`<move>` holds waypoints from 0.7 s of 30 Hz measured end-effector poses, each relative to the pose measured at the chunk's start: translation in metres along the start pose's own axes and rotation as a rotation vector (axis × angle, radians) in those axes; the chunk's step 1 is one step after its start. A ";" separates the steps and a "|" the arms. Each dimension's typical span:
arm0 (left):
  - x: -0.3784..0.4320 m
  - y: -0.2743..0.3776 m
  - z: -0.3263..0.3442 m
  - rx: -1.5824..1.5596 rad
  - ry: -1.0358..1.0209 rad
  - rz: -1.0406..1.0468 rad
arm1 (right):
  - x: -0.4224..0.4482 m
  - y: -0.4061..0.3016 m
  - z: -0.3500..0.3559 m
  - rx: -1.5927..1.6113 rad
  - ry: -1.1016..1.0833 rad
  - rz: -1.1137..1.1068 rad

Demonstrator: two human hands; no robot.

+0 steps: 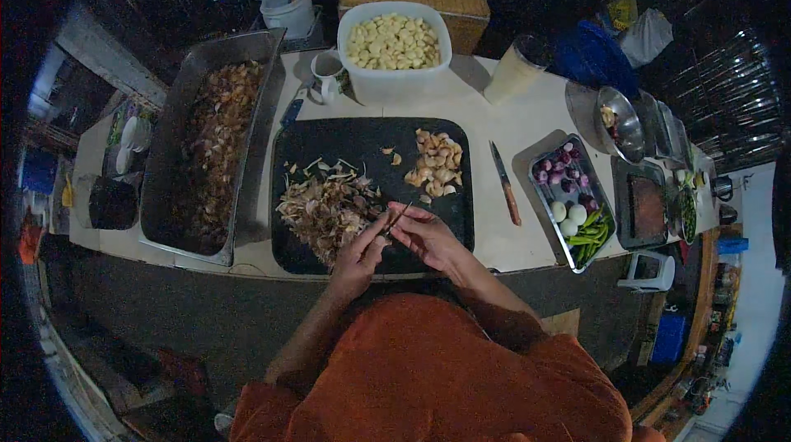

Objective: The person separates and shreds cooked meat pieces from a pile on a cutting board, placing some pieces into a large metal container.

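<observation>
My left hand and my right hand meet at the fingertips over the front of a black board. Between them they pinch a thin brown piece, perhaps dry garlic stalk or skin; it is too small to make out. Beside my left hand lies a heap of garlic skins and dry stems. Beyond my right hand is a pile of unpeeled garlic cloves, with a couple of loose cloves to its left.
A deep steel pan holding garlic stands left. Behind the board are a white tub of peeled cloves, a mug and a jar. Rightward lie a wooden-handled knife and a metal tray with onions and green chillies.
</observation>
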State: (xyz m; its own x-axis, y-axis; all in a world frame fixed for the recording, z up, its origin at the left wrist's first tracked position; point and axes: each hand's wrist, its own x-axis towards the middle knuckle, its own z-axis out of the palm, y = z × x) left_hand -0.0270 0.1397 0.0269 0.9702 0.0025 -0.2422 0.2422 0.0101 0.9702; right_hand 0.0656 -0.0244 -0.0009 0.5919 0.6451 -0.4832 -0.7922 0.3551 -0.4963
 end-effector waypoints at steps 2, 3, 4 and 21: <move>0.000 0.001 0.000 0.264 0.053 0.025 | 0.001 0.001 0.000 -0.006 0.010 -0.004; 0.000 0.001 0.000 0.352 0.071 0.034 | 0.002 0.001 0.001 -0.013 0.021 -0.009; 0.000 -0.004 0.000 0.321 0.074 -0.013 | 0.001 0.000 0.001 -0.013 0.021 -0.010; 0.013 -0.044 0.001 -0.606 -0.003 -0.169 | -0.001 0.003 0.008 -1.192 0.263 -0.551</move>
State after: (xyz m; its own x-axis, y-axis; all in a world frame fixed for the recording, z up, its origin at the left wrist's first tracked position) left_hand -0.0247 0.1387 -0.0193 0.9192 -0.0513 -0.3905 0.3469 0.5751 0.7409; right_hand 0.0618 -0.0188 0.0038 0.9073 0.4137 -0.0749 0.0897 -0.3644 -0.9269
